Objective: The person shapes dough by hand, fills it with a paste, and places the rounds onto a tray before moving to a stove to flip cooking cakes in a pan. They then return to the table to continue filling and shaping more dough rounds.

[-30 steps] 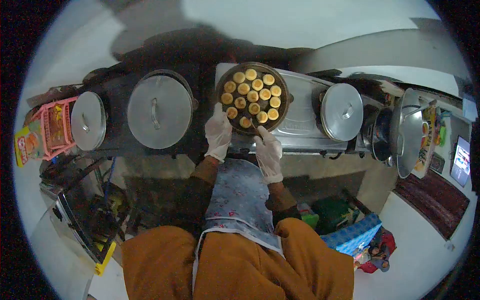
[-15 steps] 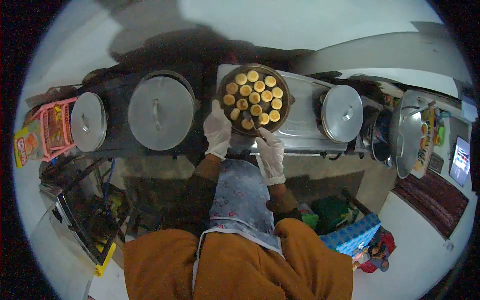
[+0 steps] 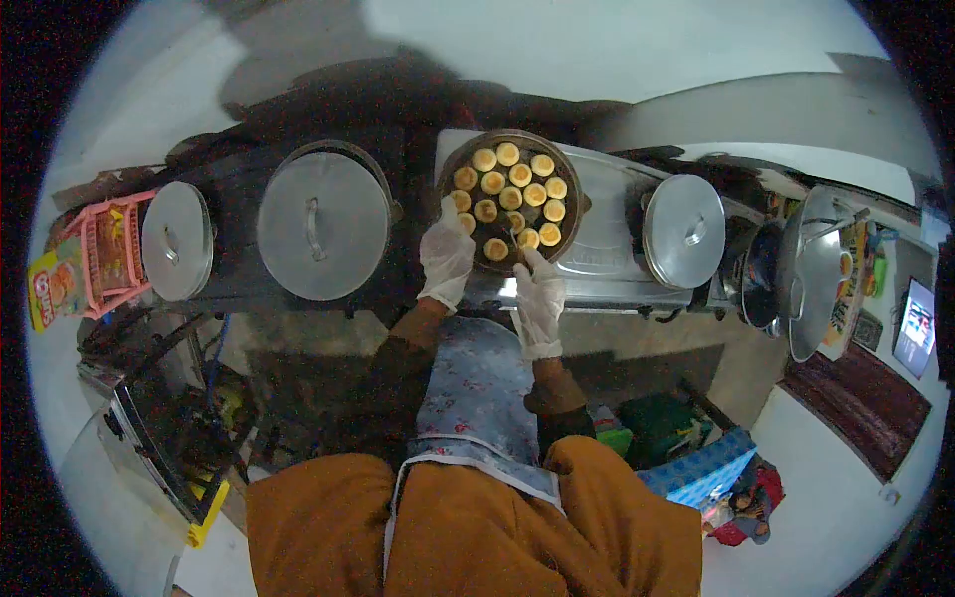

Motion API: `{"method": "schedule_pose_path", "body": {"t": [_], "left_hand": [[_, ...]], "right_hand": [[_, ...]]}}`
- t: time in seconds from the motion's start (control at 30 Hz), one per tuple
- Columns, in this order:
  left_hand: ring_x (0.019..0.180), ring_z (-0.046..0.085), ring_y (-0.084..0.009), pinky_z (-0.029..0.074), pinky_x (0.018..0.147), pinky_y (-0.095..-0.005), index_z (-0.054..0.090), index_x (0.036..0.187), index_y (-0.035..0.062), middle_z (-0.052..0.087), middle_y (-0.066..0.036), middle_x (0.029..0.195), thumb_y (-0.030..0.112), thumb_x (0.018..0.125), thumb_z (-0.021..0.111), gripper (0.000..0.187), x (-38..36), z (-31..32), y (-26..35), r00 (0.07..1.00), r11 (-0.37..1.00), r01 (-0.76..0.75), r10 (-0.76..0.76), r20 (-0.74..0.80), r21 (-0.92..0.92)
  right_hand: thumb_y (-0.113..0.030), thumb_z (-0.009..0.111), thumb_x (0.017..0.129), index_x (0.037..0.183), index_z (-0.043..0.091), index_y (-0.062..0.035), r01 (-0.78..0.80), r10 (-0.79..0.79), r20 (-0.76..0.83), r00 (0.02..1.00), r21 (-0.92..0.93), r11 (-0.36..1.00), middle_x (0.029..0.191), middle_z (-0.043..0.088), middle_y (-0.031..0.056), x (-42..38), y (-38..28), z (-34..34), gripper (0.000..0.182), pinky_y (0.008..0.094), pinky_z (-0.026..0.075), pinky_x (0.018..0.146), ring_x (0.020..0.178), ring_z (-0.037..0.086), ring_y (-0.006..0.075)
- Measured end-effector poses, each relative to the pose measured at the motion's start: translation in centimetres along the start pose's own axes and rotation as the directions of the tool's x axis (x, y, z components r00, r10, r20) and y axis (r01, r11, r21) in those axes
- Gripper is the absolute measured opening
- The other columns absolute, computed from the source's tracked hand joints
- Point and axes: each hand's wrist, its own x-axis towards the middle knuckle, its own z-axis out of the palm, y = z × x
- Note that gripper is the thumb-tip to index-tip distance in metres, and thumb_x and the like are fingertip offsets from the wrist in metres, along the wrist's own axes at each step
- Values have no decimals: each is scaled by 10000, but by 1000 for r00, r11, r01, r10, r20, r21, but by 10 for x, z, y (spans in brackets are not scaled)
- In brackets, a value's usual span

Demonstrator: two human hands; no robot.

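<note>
A round dark pan [image 3: 569, 231] on the stove holds several round browned cakes [image 3: 510, 197]. My left hand [image 3: 447, 256], in a clear plastic glove, is at the pan's lower left edge, its fingers by the cakes there; what they grip, if anything, is hidden. My right hand [image 3: 539, 298], gloved too, is closed at the pan's lower edge around the handle end of a thin utensil [image 3: 511, 236]. The utensil's tip reaches in among the lower cakes.
Left of the pan stand a large lidded pot [image 3: 338, 239] and a smaller lidded pot [image 3: 177, 261]. Another lidded pot [image 3: 676, 244] stands on the right of the metal stovetop [image 3: 602, 249]. Beyond it is a big wok [image 3: 818, 284]. A pink basket [image 3: 109, 259] is far left.
My left hand has moved right and up, over the pan's rim. My right hand has shifted slightly up, and the utensil's tip now lies by a different cake.
</note>
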Motion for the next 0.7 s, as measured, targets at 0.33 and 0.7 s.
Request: {"method": "schedule_pose_path", "body": {"t": [0.33,0.7], "left_hand": [[793,663,-470,500,662,-563,476,1248,22,669,-266,806,90,903,523,354,13,26,19,999,999,12,-11,42,-32],[769,651,-472,492,636,-548,502,1225,38,655,-268,803,120,918,543,320,13,1,8,988,992,50,-65,-137,-113]], "right_hand": [[-20,654,895,1238,644,67,30,-33,-32,999,-105,994,1128,720,168,12,-16,0,354,321,524,877,1008,678,208],[-98,672,896,1270,635,-1,162,-162,3,987,-61,985,1124,718,166,4,-13,-12,388,370,519,928,1044,683,273]]}}
